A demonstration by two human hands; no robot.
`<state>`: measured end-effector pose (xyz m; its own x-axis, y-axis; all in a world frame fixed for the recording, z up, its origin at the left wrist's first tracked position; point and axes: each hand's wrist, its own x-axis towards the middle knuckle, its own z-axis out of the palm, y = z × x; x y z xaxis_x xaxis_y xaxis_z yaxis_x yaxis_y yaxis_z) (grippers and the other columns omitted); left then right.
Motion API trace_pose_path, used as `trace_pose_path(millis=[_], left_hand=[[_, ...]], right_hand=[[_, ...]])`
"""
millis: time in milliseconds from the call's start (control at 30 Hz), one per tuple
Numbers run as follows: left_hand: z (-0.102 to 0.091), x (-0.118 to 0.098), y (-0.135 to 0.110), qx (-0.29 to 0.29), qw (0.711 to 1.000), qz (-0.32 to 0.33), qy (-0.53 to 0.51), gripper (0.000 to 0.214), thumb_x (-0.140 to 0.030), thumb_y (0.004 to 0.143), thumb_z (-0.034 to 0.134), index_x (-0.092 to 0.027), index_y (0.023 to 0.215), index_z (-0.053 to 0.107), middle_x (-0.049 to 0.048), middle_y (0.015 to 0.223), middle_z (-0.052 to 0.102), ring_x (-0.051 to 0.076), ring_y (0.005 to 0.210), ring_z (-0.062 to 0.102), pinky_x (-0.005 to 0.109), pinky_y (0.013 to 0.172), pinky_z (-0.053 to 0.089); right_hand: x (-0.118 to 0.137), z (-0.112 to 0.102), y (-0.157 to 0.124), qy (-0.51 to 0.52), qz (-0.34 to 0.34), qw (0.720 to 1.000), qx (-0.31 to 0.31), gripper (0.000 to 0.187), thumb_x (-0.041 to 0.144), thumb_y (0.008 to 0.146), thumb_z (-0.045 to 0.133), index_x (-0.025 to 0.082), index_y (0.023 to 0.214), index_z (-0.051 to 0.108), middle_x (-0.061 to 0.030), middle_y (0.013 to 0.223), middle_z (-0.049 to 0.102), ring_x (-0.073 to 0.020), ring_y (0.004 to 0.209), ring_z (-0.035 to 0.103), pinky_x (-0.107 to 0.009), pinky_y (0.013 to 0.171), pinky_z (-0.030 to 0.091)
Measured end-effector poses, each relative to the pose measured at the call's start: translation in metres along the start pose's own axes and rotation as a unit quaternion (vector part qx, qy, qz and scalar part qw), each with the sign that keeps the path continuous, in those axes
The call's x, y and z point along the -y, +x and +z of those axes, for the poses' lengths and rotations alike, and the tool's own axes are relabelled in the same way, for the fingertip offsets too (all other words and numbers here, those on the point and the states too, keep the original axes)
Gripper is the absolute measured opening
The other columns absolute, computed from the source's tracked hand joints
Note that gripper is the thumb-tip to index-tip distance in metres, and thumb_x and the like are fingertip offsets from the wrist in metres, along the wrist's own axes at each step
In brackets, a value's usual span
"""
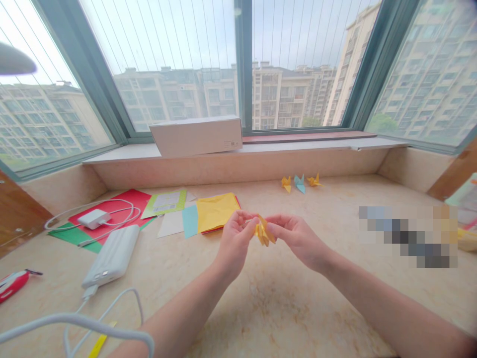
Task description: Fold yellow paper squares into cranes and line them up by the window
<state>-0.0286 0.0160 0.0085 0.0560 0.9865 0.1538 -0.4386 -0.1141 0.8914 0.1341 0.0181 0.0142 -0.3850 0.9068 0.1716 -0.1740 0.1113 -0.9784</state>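
A small folded yellow paper figure is held above the marble sill between both hands. My left hand pinches its left side with curled fingers. Its right side is pinched by the thumb and fingers of my right hand. Behind the hands lies a stack of coloured paper sheets, yellow on top with blue and red edges showing. Three finished paper cranes, two yellow and one blue, stand near the back wall of the sill.
A white power bank with a white cable lies at the left, beside a white charger on red and green sheets. A white box sits on the window ledge. A red tool lies at far left.
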Motion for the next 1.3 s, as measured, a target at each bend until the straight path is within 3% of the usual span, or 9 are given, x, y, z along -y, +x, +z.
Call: trace_pose_path(millis=[133, 233, 433, 600, 767, 867, 967, 1100, 1300], left_hand=[[-0.0044, 0.0004, 0.0023, -0.045, 0.994, 0.041, 0.095, 0.028, -0.043, 0.087, 0.064, -0.016, 0.094, 0.064, 0.0061, 0.093, 0.068, 0.017, 0.088, 0.063, 0.029, 0.079, 0.049], [-0.0072, -0.0015, 0.0018, -0.031, 0.974, 0.098, 0.202, 0.033, -0.047, 0.090, 0.058, -0.016, 0.095, 0.068, 0.0073, 0.093, 0.069, 0.019, 0.089, 0.063, 0.030, 0.080, 0.048], [-0.0090, -0.0017, -0.0017, -0.022, 0.940, 0.155, 0.303, 0.026, -0.042, 0.089, 0.063, -0.017, 0.090, 0.069, 0.0063, 0.089, 0.071, 0.020, 0.085, 0.064, 0.030, 0.076, 0.046], [-0.0106, -0.0017, 0.0001, -0.038, 0.932, 0.149, 0.327, 0.027, -0.042, 0.090, 0.059, -0.017, 0.084, 0.068, 0.0056, 0.082, 0.070, 0.020, 0.082, 0.063, 0.031, 0.077, 0.046], [-0.0093, -0.0009, 0.0023, -0.060, 0.956, 0.120, 0.260, 0.027, -0.044, 0.089, 0.061, -0.017, 0.092, 0.062, 0.0037, 0.082, 0.066, 0.017, 0.077, 0.062, 0.029, 0.070, 0.048], [-0.0063, 0.0007, 0.0003, -0.020, 0.961, 0.088, 0.263, 0.032, -0.049, 0.089, 0.059, -0.017, 0.085, 0.057, 0.0014, 0.073, 0.062, 0.016, 0.067, 0.061, 0.027, 0.063, 0.048], [-0.0035, 0.0019, -0.0040, 0.048, 0.948, 0.056, 0.308, 0.038, -0.052, 0.090, 0.056, -0.016, 0.077, 0.060, 0.0042, 0.073, 0.065, 0.016, 0.067, 0.061, 0.028, 0.064, 0.048], [-0.0036, 0.0025, -0.0062, 0.033, 0.943, 0.060, 0.326, 0.040, -0.052, 0.089, 0.057, -0.015, 0.074, 0.062, 0.0055, 0.071, 0.066, 0.016, 0.066, 0.061, 0.028, 0.064, 0.048], [-0.0054, 0.0027, -0.0036, -0.014, 0.956, 0.098, 0.277, 0.036, -0.046, 0.086, 0.066, -0.019, 0.109, 0.062, 0.0092, 0.101, 0.070, 0.019, 0.083, 0.066, 0.027, 0.066, 0.050]], right_hand=[[0.0010, 0.0011, 0.0007, -0.026, -0.006, 0.998, -0.065, 0.023, 0.041, 0.081, 0.072, 0.019, 0.088, 0.073, -0.0021, 0.077, 0.072, -0.0139, 0.067, 0.060, -0.030, 0.067, 0.045], [0.0006, 0.0010, 0.0022, -0.035, -0.015, 0.992, -0.118, 0.025, 0.042, 0.079, 0.074, 0.018, 0.088, 0.071, -0.0018, 0.073, 0.071, -0.0133, 0.064, 0.059, -0.029, 0.064, 0.044], [-0.0011, 0.0012, 0.0026, -0.038, -0.011, 0.991, -0.130, 0.026, 0.041, 0.077, 0.075, 0.018, 0.087, 0.071, -0.0013, 0.072, 0.070, -0.0127, 0.063, 0.058, -0.028, 0.062, 0.043], [-0.0019, 0.0025, 0.0016, -0.040, -0.002, 0.991, -0.125, 0.025, 0.041, 0.075, 0.076, 0.018, 0.085, 0.071, -0.0007, 0.070, 0.069, -0.0128, 0.064, 0.058, -0.028, 0.063, 0.045], [-0.0022, 0.0010, 0.0031, -0.053, -0.027, 0.984, -0.166, 0.028, 0.043, 0.076, 0.075, 0.018, 0.087, 0.070, -0.0028, 0.076, 0.071, -0.0136, 0.065, 0.059, -0.028, 0.064, 0.046], [-0.0039, -0.0009, 0.0044, -0.067, -0.052, 0.973, -0.214, 0.030, 0.045, 0.075, 0.075, 0.017, 0.087, 0.070, -0.0042, 0.080, 0.072, -0.0148, 0.068, 0.060, -0.030, 0.066, 0.048], [-0.0057, -0.0011, 0.0038, -0.097, -0.065, 0.969, -0.216, 0.031, 0.046, 0.076, 0.075, 0.017, 0.086, 0.069, -0.0051, 0.078, 0.071, -0.0170, 0.069, 0.062, -0.031, 0.066, 0.049], [-0.0062, 0.0005, 0.0013, -0.162, -0.089, 0.963, -0.196, 0.027, 0.044, 0.080, 0.071, 0.018, 0.087, 0.069, -0.0051, 0.078, 0.071, -0.0179, 0.069, 0.062, -0.033, 0.066, 0.049], [-0.0065, 0.0007, 0.0000, -0.225, -0.109, 0.951, -0.181, 0.019, 0.039, 0.084, 0.068, 0.021, 0.087, 0.069, -0.0052, 0.082, 0.072, -0.0190, 0.072, 0.062, -0.034, 0.070, 0.049]])
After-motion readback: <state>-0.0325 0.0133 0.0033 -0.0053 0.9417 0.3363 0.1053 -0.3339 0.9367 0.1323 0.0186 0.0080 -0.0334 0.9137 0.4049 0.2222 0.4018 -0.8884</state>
